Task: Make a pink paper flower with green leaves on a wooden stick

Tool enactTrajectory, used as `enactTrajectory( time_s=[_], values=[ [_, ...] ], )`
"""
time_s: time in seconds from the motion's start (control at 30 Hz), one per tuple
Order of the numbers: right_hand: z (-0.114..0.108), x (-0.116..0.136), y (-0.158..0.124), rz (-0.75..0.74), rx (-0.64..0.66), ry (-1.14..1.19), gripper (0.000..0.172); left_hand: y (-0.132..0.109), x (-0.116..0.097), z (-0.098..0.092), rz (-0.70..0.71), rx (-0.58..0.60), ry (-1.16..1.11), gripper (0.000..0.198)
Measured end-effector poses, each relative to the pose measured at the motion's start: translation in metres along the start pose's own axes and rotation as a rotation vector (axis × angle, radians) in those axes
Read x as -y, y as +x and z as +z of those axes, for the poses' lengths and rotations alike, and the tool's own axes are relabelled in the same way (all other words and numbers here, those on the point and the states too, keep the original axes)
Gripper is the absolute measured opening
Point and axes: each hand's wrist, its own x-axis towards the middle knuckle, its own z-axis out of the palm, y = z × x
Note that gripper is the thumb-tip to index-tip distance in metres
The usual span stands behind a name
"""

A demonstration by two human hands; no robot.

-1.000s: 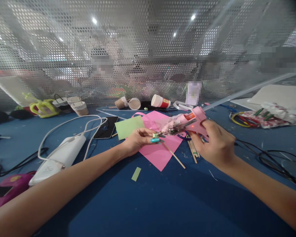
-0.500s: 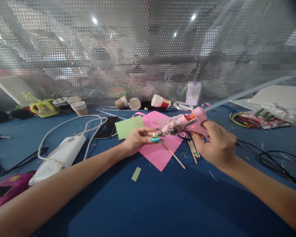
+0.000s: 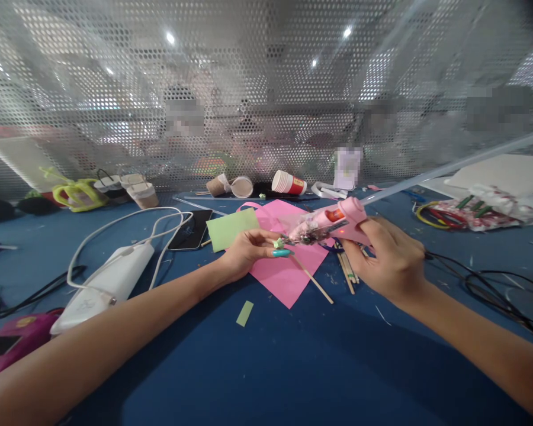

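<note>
Pink glue gun (image 3: 350, 214) firm in the grip of the right hand (image 3: 384, 254), just right of centre, tip right up by the small green piece (image 3: 278, 243) pinched between fingertips of the left hand (image 3: 244, 254) at mid-frame! Already done, apparently: the shaping of that small green piece. Perhaps left: the gluing, seemingly only midway, and a flat, loose green strip (image 3: 244, 313) at lower centre. Hard to tell: contact or gap at the tip, and the upper end of the thin stick (image 3: 317, 285), lost near the left fingertips. Cut off at lower left: a purple object (image 3: 29, 326).
</note>
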Motion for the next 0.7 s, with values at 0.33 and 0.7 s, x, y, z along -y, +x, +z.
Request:
enactTrajectory(
  time_s=[0.33,0.7],
  values=[
    [-0.003,0.0016,0.003,-0.062,-0.003,-0.01,0.027,-0.0004,0.0004,-0.0017,0.08,-0.045,0.122,0.028],
    [-0.0009,-0.0036,0.0041,0.208,0.059,-0.076,0.022,0.0009,-0.0024,-0.0036,0.101,-0.15,0.13,0.058]
  ],
)
